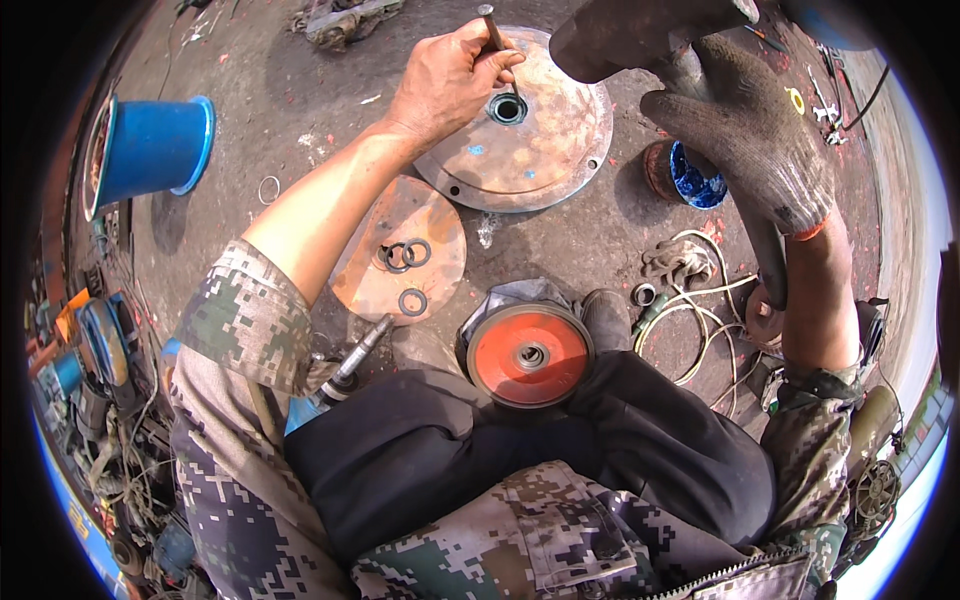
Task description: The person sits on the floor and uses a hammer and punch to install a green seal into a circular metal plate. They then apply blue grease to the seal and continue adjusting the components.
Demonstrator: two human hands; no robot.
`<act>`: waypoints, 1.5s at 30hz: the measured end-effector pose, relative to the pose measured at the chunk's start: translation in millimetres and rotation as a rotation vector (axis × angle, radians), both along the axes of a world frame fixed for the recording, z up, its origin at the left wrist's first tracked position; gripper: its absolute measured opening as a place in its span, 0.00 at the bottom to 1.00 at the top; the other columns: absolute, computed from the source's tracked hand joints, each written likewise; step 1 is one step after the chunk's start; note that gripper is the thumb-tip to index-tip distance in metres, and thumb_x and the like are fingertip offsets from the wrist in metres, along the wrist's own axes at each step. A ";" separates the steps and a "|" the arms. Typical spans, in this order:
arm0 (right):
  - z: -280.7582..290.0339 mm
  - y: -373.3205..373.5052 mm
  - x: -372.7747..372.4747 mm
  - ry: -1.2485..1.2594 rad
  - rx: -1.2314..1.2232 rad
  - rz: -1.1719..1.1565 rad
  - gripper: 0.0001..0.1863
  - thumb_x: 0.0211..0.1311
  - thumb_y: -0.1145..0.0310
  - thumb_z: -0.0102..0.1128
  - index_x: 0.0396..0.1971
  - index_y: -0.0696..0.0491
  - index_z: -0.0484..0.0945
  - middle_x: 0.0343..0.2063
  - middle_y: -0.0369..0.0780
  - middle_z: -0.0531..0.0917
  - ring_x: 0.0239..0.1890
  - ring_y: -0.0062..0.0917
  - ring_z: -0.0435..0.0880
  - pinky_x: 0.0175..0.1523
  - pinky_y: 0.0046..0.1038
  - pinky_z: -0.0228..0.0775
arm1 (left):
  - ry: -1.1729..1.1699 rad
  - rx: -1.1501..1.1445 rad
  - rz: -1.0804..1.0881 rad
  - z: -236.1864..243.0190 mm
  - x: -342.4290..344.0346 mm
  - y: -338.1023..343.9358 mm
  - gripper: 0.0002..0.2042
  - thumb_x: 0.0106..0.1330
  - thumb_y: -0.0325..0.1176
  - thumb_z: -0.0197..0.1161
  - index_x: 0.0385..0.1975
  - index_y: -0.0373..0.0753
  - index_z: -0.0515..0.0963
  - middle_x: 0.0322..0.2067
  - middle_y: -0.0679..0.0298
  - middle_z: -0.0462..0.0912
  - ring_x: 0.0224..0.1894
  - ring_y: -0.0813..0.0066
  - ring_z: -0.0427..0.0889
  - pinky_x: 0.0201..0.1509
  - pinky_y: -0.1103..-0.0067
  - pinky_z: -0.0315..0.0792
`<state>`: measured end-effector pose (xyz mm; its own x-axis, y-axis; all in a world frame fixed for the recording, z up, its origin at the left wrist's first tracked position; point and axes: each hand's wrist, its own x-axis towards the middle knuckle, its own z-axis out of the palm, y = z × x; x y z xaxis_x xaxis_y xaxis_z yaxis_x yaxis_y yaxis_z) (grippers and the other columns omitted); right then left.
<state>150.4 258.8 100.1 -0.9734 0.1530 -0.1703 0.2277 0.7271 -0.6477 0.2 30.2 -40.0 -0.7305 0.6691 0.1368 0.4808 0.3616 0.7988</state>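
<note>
Fingers of the bare left hand (440,85) closed, thumb against forefinger, on a slim dark metal punch (491,25). Its head stands above the fingers; its shank slants down below them to a round, dark-rimmed hub opening (508,109). Contact at the rim: cannot tell. Hub lies at the centre of a broad, grey-brown, worn metal disc (545,165), flat on the ground directly under these fingers.

Right hand (750,125), in a grey knitted glove, to the right of the left fingers: fingers wrapped about the handle of a heavy, dark, blunt-ended hammer (625,40). Hammer head held in the air, between the two hands, apart from the punch.

Nearer the body from the left fingers: a thin, rust-brown round plate (360,265) carrying black rings (412,301), some overlapping, one apart. Just left of the gloved fingers, lower: a round tin stained with blue paint (700,180).

Farther from the left fingers, toward the body: a crumpled grey cloth (678,260) beside a pale looped cord (700,292), right; an orange-red pulley wheel (500,355) between the knees; a stepped silver metal shaft (360,350), left. Farthest left: a blue plastic bucket (160,150) on its side.
</note>
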 end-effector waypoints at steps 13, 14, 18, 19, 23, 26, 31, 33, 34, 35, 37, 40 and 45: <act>56.5 -23.8 -4.1 0.217 0.266 0.205 0.21 0.58 0.69 0.65 0.53 0.56 0.82 0.40 0.43 0.87 0.39 0.31 0.87 0.44 0.33 0.77 | 0.327 -0.023 -0.172 -11.8 0.6 14.2 0.07 0.74 0.32 0.67 0.42 0.35 0.83 0.30 0.64 0.87 0.34 0.79 0.87 0.39 0.80 0.81; 65.3 -38.1 -3.8 0.234 0.339 0.196 0.19 0.58 0.71 0.63 0.51 0.55 0.83 0.38 0.43 0.87 0.37 0.32 0.87 0.41 0.33 0.77 | 0.329 -0.037 -0.176 -13.6 1.5 15.8 0.07 0.74 0.32 0.66 0.42 0.35 0.83 0.30 0.64 0.87 0.33 0.79 0.87 0.38 0.79 0.81; 59.3 -81.5 -14.7 0.297 0.338 0.031 0.17 0.58 0.69 0.60 0.48 0.54 0.83 0.36 0.45 0.88 0.38 0.36 0.88 0.44 0.36 0.78 | 0.161 -0.061 -0.103 -12.6 2.1 -12.0 0.07 0.74 0.31 0.66 0.41 0.34 0.83 0.28 0.61 0.86 0.29 0.78 0.83 0.34 0.75 0.78; 62.2 -73.6 -16.2 0.240 0.375 0.066 0.18 0.58 0.70 0.59 0.48 0.54 0.82 0.36 0.45 0.87 0.39 0.36 0.88 0.45 0.36 0.78 | 0.152 -0.022 -0.119 -14.5 2.3 3.1 0.07 0.74 0.31 0.66 0.41 0.34 0.83 0.28 0.61 0.86 0.29 0.78 0.83 0.34 0.75 0.77; 51.2 -38.5 -22.1 0.267 0.209 0.245 0.21 0.59 0.71 0.58 0.54 0.54 0.79 0.42 0.46 0.87 0.45 0.36 0.88 0.50 0.36 0.78 | 0.126 -0.025 -0.157 -8.5 8.0 21.6 0.07 0.75 0.31 0.65 0.41 0.32 0.82 0.27 0.61 0.86 0.30 0.79 0.83 0.36 0.76 0.78; 64.2 -57.5 -25.5 0.163 0.035 0.127 0.22 0.59 0.72 0.58 0.55 0.54 0.79 0.45 0.49 0.87 0.46 0.40 0.88 0.51 0.37 0.79 | 0.119 -0.031 -0.146 -3.9 7.7 2.1 0.08 0.75 0.31 0.64 0.41 0.32 0.82 0.27 0.61 0.86 0.30 0.78 0.84 0.38 0.77 0.79; 69.5 -60.3 -20.0 0.055 0.175 0.166 0.23 0.61 0.70 0.58 0.57 0.56 0.77 0.39 0.50 0.87 0.41 0.41 0.89 0.46 0.38 0.79 | 0.101 0.014 -0.091 -8.2 7.7 8.3 0.06 0.73 0.31 0.65 0.40 0.34 0.83 0.29 0.52 0.86 0.29 0.65 0.86 0.36 0.73 0.79; 84.3 -52.3 -20.1 -0.123 -0.032 0.072 0.20 0.60 0.68 0.58 0.52 0.59 0.78 0.36 0.49 0.86 0.35 0.35 0.89 0.41 0.36 0.79 | 0.131 0.039 -0.068 -3.7 8.4 4.5 0.07 0.74 0.31 0.63 0.42 0.34 0.83 0.29 0.55 0.88 0.33 0.68 0.90 0.38 0.75 0.82; 91.9 -48.5 -19.7 -0.208 -0.125 0.011 0.19 0.60 0.68 0.58 0.50 0.60 0.79 0.34 0.48 0.86 0.32 0.32 0.89 0.39 0.35 0.78 | 0.100 0.030 -0.062 -1.0 8.4 -0.5 0.07 0.75 0.32 0.62 0.42 0.35 0.83 0.30 0.56 0.89 0.35 0.70 0.91 0.39 0.75 0.83; 78.2 -52.1 -13.8 -0.175 -0.003 -0.052 0.18 0.60 0.68 0.58 0.49 0.60 0.79 0.33 0.48 0.86 0.31 0.30 0.88 0.38 0.33 0.78 | 0.065 0.024 -0.067 6.6 10.9 0.6 0.07 0.76 0.32 0.61 0.42 0.35 0.83 0.31 0.57 0.89 0.37 0.71 0.92 0.41 0.75 0.84; 73.0 -38.0 -11.3 -0.194 -0.168 -0.041 0.20 0.60 0.69 0.60 0.51 0.60 0.79 0.35 0.44 0.85 0.30 0.26 0.86 0.36 0.30 0.77 | 0.024 0.041 -0.033 8.3 6.1 -12.9 0.08 0.77 0.32 0.59 0.44 0.36 0.83 0.33 0.58 0.90 0.38 0.74 0.92 0.43 0.75 0.86; 63.5 -26.9 -6.9 -0.198 -0.392 -0.012 0.21 0.59 0.69 0.61 0.53 0.59 0.78 0.38 0.40 0.85 0.30 0.22 0.84 0.35 0.28 0.77 | -0.030 0.005 -0.010 9.4 1.5 -23.0 0.08 0.77 0.33 0.61 0.44 0.35 0.82 0.36 0.62 0.90 0.40 0.77 0.91 0.46 0.78 0.85; 58.9 -25.9 -3.2 -0.216 -0.507 -0.041 0.23 0.59 0.72 0.61 0.55 0.58 0.77 0.43 0.38 0.82 0.33 0.21 0.82 0.34 0.26 0.76 | -0.011 -0.058 -0.066 5.5 1.1 -24.3 0.07 0.78 0.32 0.60 0.43 0.37 0.82 0.35 0.63 0.89 0.40 0.76 0.91 0.47 0.78 0.84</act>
<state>147.2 232.9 159.0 -0.9033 0.0367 -0.4274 0.4154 0.3237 -0.8501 1.3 5.9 -34.5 -0.6857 0.7225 0.0888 0.4967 0.3751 0.7827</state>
